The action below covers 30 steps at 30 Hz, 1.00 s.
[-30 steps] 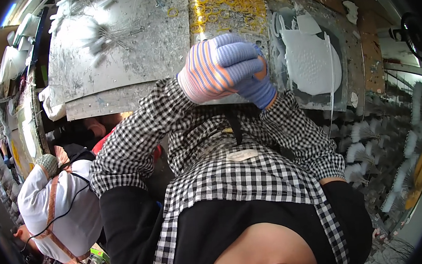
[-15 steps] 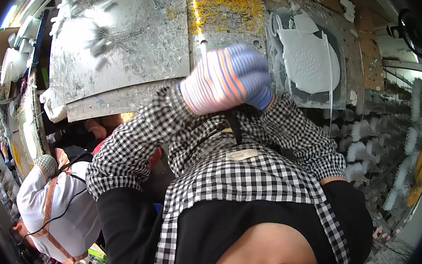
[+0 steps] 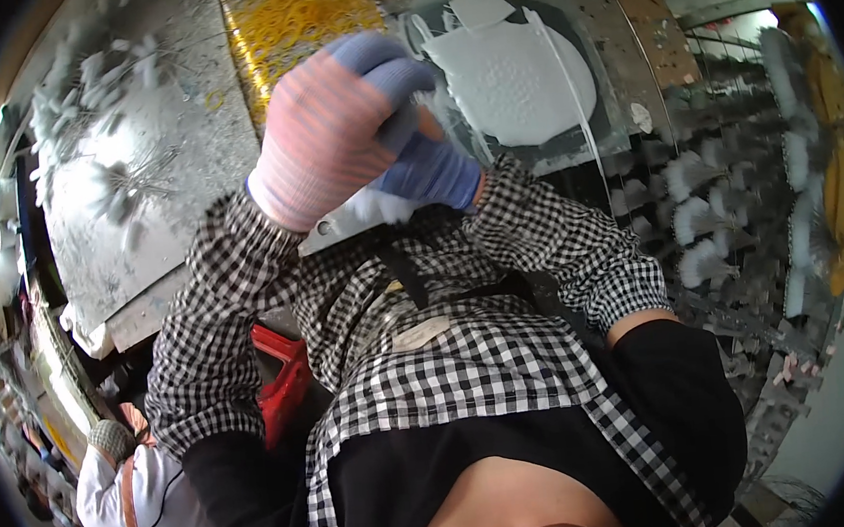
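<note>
Both hands — the left hand (image 3: 326,136) and the right hand (image 3: 423,158) — have risen together, pressed around something white I cannot identify, near the round white plate (image 3: 511,80).

One view only: the camera sits on my head, looking steeply down my chest at my gloved hands (image 3: 360,133), very close. Its fisheye bends the messy worktop (image 3: 134,188) beyond them toward a dark rim.
</note>
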{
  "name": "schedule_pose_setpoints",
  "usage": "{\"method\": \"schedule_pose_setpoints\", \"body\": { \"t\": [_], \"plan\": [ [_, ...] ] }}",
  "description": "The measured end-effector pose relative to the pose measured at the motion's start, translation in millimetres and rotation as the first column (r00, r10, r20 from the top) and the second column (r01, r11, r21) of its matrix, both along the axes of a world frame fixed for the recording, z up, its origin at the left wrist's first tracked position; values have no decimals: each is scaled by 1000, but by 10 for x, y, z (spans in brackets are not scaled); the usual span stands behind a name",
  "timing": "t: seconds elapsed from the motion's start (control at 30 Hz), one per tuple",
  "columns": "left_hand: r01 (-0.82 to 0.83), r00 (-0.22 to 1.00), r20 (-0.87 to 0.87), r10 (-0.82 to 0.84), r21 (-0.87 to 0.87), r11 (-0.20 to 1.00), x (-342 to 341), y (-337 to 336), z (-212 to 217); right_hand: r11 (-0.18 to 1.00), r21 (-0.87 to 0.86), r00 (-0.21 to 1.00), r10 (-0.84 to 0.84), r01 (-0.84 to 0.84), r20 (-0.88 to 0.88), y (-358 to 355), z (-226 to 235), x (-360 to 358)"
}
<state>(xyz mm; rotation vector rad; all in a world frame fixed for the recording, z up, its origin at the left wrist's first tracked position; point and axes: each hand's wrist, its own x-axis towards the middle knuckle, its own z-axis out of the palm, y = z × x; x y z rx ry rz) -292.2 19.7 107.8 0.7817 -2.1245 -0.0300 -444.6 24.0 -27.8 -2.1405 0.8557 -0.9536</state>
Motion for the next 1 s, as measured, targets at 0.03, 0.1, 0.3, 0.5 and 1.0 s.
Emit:
{"method": "schedule_pose_setpoints", "body": {
  "t": [0.03,0.1,0.3,0.5,1.0],
  "plan": [
    [25,999,20,-25,12,1000,-145,-45,58,946,-297,968,-183,126,-170,-13,63,-128],
    [138,990,7,-137,-91,986,-510,-255,129,972,-199,904,-192,122,-381,-61,307,-612],
    [412,911,79,-405,-141,900,-1453,-1024,199,526,-842,543,-676,-118,-499,-588,343,-1630],
    [488,873,57,-485,-154,859,-1855,-1167,109,739,-655,536,-620,155,-573,-1037,-632,-2753],
    [450,893,42,-448,-98,887,-1666,-1154,-20,592,-774,-218,-804,-223,-552,-928,-417,-1806]
  ]
}}
